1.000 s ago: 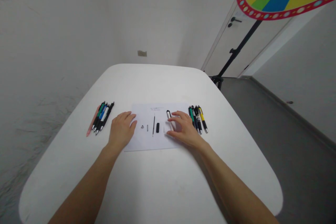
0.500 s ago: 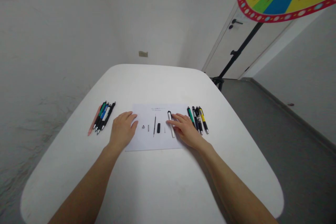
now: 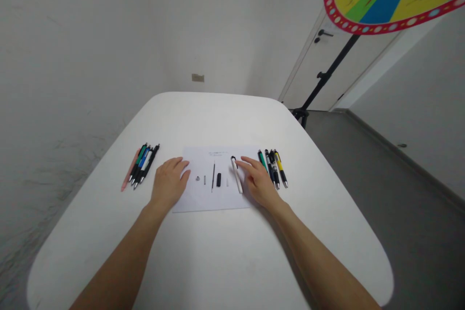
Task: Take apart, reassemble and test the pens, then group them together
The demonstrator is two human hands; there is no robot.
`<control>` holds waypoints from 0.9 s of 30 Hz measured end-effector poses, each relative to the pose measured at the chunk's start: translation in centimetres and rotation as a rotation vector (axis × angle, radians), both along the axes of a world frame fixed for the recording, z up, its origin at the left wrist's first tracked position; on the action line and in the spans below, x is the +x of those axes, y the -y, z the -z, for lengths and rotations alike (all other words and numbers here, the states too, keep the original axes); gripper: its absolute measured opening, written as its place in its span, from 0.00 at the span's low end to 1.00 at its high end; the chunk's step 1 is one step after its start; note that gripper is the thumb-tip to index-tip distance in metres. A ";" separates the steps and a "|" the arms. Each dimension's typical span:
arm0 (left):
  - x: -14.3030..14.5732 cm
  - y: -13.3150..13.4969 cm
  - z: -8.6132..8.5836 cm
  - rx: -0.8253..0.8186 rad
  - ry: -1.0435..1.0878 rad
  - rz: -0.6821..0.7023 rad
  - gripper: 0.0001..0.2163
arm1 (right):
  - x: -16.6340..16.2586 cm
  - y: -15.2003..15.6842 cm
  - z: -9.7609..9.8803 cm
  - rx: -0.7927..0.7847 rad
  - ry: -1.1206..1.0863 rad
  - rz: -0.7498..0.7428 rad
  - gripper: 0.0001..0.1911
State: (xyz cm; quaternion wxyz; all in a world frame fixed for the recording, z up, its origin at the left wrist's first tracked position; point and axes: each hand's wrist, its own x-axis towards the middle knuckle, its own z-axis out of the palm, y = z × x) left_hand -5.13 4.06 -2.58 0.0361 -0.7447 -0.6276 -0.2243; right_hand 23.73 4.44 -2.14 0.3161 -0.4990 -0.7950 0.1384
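Observation:
A white sheet of paper [image 3: 196, 203] lies on the table with pen parts in a row. From the left come a small metal tip [image 3: 197, 178], a tiny spring-like piece [image 3: 204, 180], a dark ink refill [image 3: 213, 177], a black rubber grip [image 3: 218, 179], a small pale sliver [image 3: 227, 182] and a white pen barrel [image 3: 238, 178] with a black top. My left hand [image 3: 169, 180] rests open on the paper's left edge, holding nothing. My right hand [image 3: 259, 180] is open beside the barrel, its index fingertip at the barrel's upper end; whether it touches, I cannot tell.
Several pens [image 3: 144, 164] lie in a bunch on the left of the white table [image 3: 218, 261]. More pens [image 3: 278, 169] lie to the right, partly behind my right hand. Beyond the table stand a colourful wheel [image 3: 392, 0] on a black stand and a door [image 3: 334, 68].
My right index finger has moved from across the barrel, near the pale sliver, up and right to the barrel's top end. My left hand stays put. The view has shifted slightly.

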 end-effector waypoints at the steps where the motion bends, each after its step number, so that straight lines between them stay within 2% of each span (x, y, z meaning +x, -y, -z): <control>1: 0.0 0.0 0.0 0.001 0.002 0.000 0.14 | 0.0 -0.1 0.1 -0.005 -0.019 0.015 0.31; 7: 0.0 0.1 0.0 -0.001 0.003 0.005 0.15 | -0.2 -0.2 -0.2 -0.022 -0.078 0.032 0.21; 12: 0.0 0.0 0.1 0.003 0.012 0.016 0.15 | -0.6 0.1 -0.9 -0.019 -0.036 0.081 0.14; 22: 0.5 0.1 -0.5 0.042 0.076 0.009 0.15 | -1.9 0.9 -1.8 -0.120 0.256 0.065 0.16; 27: 1.2 0.4 -1.1 0.107 0.084 0.035 0.14 | -2.1 1.0 -2.3 -0.116 0.392 0.045 0.16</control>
